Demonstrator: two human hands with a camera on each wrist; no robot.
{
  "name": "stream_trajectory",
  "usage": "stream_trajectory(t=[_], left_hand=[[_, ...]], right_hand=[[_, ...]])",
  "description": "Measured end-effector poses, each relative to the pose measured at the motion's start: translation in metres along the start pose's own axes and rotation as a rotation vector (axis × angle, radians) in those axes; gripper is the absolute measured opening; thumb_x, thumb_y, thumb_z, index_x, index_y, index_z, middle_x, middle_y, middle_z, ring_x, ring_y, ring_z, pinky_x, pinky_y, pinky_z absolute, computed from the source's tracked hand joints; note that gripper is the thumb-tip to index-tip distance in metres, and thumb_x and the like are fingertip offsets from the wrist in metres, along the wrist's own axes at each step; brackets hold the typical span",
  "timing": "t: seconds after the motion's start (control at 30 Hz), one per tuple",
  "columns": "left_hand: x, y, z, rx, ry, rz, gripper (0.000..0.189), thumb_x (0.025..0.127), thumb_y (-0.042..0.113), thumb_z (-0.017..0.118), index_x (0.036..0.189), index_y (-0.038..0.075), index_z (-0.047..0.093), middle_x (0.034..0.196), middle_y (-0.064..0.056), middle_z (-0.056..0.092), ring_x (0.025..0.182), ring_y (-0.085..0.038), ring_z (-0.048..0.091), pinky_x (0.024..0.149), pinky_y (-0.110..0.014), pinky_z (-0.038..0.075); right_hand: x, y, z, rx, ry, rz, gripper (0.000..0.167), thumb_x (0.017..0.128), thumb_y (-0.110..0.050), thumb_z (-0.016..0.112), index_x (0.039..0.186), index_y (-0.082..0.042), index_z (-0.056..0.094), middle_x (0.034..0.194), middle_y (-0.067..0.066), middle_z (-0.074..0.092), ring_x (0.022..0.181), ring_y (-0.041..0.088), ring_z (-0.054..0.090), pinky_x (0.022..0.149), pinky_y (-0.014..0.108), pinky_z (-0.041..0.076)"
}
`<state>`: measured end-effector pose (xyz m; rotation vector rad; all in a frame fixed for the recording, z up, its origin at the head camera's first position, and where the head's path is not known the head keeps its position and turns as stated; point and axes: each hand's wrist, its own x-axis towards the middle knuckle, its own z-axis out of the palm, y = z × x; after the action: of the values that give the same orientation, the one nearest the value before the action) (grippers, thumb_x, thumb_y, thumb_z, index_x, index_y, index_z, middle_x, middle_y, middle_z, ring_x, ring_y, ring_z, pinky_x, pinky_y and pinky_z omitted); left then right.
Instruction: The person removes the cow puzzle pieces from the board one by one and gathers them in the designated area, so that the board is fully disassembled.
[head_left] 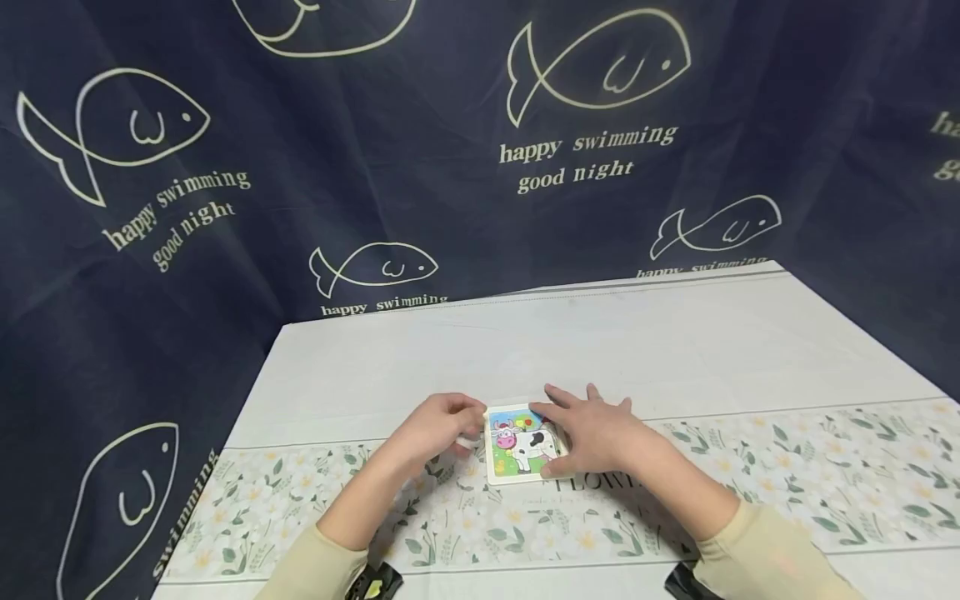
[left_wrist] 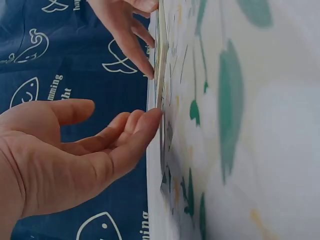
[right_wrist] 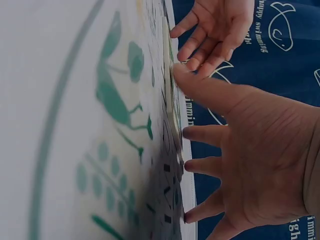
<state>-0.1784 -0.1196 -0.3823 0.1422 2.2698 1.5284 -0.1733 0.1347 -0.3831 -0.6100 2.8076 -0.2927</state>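
Observation:
A small square cow picture board (head_left: 517, 450) with a pale rim lies flat on the table. It shows a white cow with black patches and a pink face. At its left edge is my left hand (head_left: 442, 425), with loosely bent fingers. In the left wrist view, a fingertip (left_wrist: 154, 116) of that hand meets the board's edge, and the thumb stands apart. My right hand (head_left: 596, 429) spreads its fingers over the board's right side and hides part of the picture. In the right wrist view, its thumb (right_wrist: 200, 90) touches the board near the rim.
A white tablecloth (head_left: 450, 358) with a floral band (head_left: 750, 467) covers the table. Printed lettering shows beneath the right hand. Behind and beside the table hangs a dark blue curtain (head_left: 420, 150) with fish drawings and words.

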Motion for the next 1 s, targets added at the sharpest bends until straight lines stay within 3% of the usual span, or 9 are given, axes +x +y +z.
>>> stream_trajectory(t=[0.47, 0.77, 1.0], left_hand=[[0.002, -0.005, 0.004, -0.064, -0.073, -0.073, 0.04, 0.103, 0.022, 0.057, 0.126, -0.011, 0.061, 0.105, -0.015, 0.065, 0.091, -0.024, 0.063, 0.073, -0.035, 0.058], [0.0, -0.003, 0.004, -0.143, -0.163, -0.106, 0.036, 0.103, 0.023, 0.054, 0.121, -0.008, 0.062, 0.089, -0.009, 0.068, 0.069, -0.015, 0.059, 0.062, -0.029, 0.053], [-0.001, 0.001, 0.01, -0.232, -0.174, -0.153, 0.038, 0.105, 0.023, 0.049, 0.125, -0.008, 0.058, 0.088, -0.006, 0.074, 0.062, -0.01, 0.058, 0.061, -0.028, 0.051]], right_hand=[[0.0, -0.004, 0.002, 0.044, -0.04, 0.048, 0.092, 0.076, -0.06, 0.082, 0.153, -0.023, 0.047, 0.164, 0.009, 0.027, 0.14, 0.064, 0.019, 0.084, 0.089, 0.026], [0.0, -0.004, 0.002, 0.061, -0.04, 0.047, 0.094, 0.075, -0.059, 0.082, 0.154, -0.022, 0.045, 0.164, 0.009, 0.028, 0.14, 0.064, 0.018, 0.084, 0.089, 0.026], [0.0, -0.003, 0.003, 0.061, -0.056, 0.048, 0.094, 0.077, -0.058, 0.082, 0.155, -0.023, 0.043, 0.165, 0.008, 0.026, 0.141, 0.063, 0.017, 0.085, 0.089, 0.025]])
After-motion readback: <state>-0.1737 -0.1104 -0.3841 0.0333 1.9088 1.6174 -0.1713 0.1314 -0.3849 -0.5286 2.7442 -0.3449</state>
